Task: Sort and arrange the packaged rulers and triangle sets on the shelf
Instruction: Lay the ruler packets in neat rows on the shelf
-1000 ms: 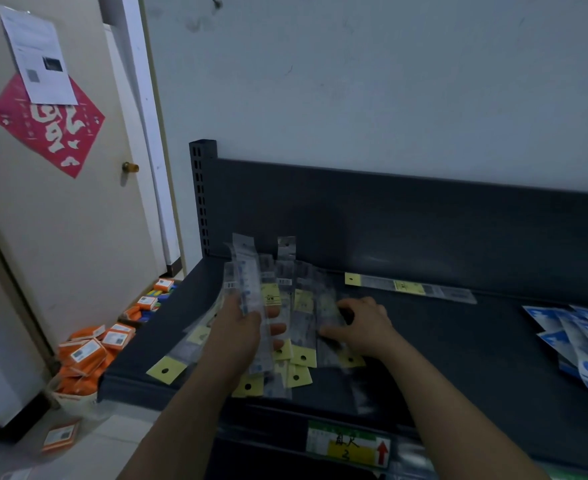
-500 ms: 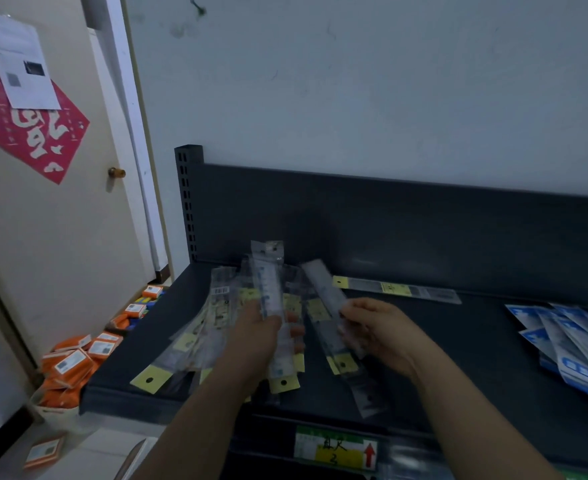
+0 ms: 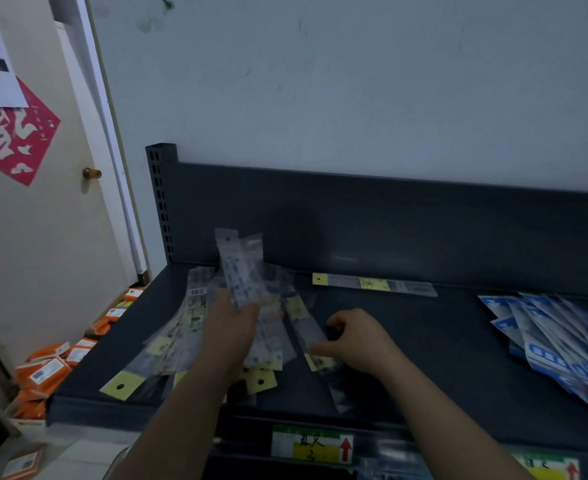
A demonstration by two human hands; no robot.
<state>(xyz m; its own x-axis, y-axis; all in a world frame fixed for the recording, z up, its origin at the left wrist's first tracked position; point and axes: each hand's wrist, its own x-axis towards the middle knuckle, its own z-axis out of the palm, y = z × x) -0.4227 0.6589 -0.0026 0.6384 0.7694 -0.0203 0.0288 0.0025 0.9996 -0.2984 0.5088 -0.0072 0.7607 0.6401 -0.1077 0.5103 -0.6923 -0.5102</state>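
Blue packets (image 3: 562,344) cut by right edge; raised ruler packs (image 3: 242,268) motion-blurred.

The flat metal shelf (image 3: 424,341) is dark slate grey all over, and its upright is punched with a column of darker slots. At centre frame, the clear plastic ruler packets (image 3: 188,323) show pale yellow header cards, each with one black dot. At the right edge, the glossy flat packets (image 3: 555,341) are blue and white. At lower left, the small card boxes (image 3: 46,372) are orange with white labels. At upper left, a red diamond paper (image 3: 8,133) with white brush characters hangs on a cream door (image 3: 43,237), whose round knob (image 3: 91,173) is brassy. The shelf-edge label (image 3: 311,445) is green, yellow and white with a red arrow.
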